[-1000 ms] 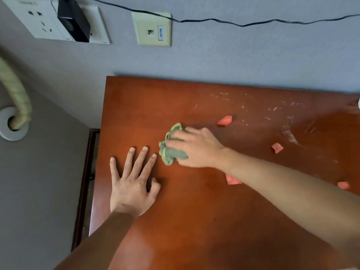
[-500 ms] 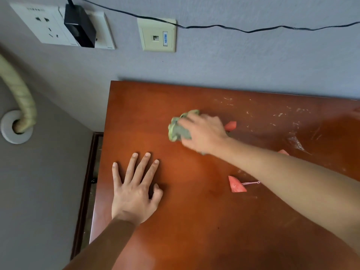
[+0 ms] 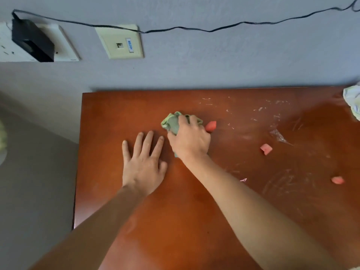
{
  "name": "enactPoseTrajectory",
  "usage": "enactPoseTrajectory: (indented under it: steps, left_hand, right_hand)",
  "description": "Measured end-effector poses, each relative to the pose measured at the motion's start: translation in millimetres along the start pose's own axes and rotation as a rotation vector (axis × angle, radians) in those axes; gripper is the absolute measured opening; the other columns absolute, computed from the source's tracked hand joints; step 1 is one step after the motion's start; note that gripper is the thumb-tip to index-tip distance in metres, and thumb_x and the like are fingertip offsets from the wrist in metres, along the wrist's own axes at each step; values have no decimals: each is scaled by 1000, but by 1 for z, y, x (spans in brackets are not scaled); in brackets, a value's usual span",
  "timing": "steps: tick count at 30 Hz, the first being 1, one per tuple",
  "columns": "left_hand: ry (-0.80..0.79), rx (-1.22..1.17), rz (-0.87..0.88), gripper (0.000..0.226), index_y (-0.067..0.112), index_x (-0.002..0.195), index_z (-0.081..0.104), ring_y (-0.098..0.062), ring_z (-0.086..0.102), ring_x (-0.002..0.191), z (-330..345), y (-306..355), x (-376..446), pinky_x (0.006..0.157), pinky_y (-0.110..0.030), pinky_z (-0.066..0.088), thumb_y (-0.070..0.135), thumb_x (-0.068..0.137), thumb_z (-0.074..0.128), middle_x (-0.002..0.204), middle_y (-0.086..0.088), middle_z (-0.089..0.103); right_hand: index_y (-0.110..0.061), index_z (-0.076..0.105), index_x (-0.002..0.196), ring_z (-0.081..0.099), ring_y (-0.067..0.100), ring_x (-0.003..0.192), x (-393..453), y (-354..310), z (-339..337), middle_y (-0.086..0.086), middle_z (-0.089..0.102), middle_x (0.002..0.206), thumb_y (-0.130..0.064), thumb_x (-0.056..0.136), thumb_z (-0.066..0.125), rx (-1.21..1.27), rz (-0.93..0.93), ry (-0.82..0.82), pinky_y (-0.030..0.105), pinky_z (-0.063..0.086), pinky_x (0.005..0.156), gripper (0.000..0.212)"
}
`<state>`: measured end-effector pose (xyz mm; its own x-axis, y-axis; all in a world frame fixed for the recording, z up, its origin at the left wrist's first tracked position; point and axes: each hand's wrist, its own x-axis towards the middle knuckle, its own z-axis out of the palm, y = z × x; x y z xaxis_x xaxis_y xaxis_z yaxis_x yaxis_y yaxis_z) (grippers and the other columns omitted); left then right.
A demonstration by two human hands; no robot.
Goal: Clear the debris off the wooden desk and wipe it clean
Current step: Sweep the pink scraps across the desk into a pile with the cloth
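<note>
My right hand (image 3: 190,140) grips a crumpled green cloth (image 3: 172,122) and presses it on the reddish wooden desk (image 3: 175,211), left of centre. My left hand (image 3: 143,162) lies flat on the desk just left of it, fingers straight and spread. A pink scrap (image 3: 211,126) lies right beside my right hand. Two more pink scraps (image 3: 266,149) (image 3: 337,180) sit further right. White crumbs and smears (image 3: 259,110) dot the back right of the desk, along with a clear bit of plastic (image 3: 279,135).
The desk stands against a grey wall (image 3: 214,65) with sockets (image 3: 120,44), a black plug adapter (image 3: 31,40) and a black cable (image 3: 194,29). A crumpled white wad (image 3: 352,100) sits at the desk's far right edge. The desk's left edge drops to a grey floor (image 3: 39,172).
My right hand with the cloth swept away toward the wall, then came back closer to my left hand. My left hand stayed flat. The view has shifted.
</note>
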<state>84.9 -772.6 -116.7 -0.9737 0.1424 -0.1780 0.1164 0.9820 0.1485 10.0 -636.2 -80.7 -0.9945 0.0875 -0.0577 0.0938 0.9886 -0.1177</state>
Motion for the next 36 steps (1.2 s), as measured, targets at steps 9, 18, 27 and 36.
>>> enactPoseTrajectory:
  steps: [9,18,27,36]
  left_hand:
    - [-40,36,1,70,41,164,0,-26,-15,159,2,28,81,117,-77,-6,51,96,11,174,6,-8]
    - [-6,48,-26,70,41,164,-1,-25,-17,159,6,30,80,118,-74,-6,55,97,12,174,5,-9]
    - [29,37,-38,71,41,165,11,-23,-11,160,5,30,80,120,-73,-3,57,97,21,174,7,0]
    - [55,16,-41,71,41,164,14,-23,-9,160,6,30,80,120,-72,-3,57,96,22,174,7,2]
  right_hand:
    - [-21,55,135,64,34,114,27,48,-8,7,53,133,-55,95,62,135,399,-34,40,51,81,53]
    - [-17,62,128,65,33,104,23,144,-12,9,59,121,-54,94,65,-7,508,49,37,38,75,50]
    - [-28,64,128,63,32,109,75,107,-20,0,62,124,-45,87,68,-150,-152,25,34,44,70,45]
    - [-28,67,123,68,35,108,136,120,-31,3,66,122,-44,86,65,-120,67,13,37,48,81,40]
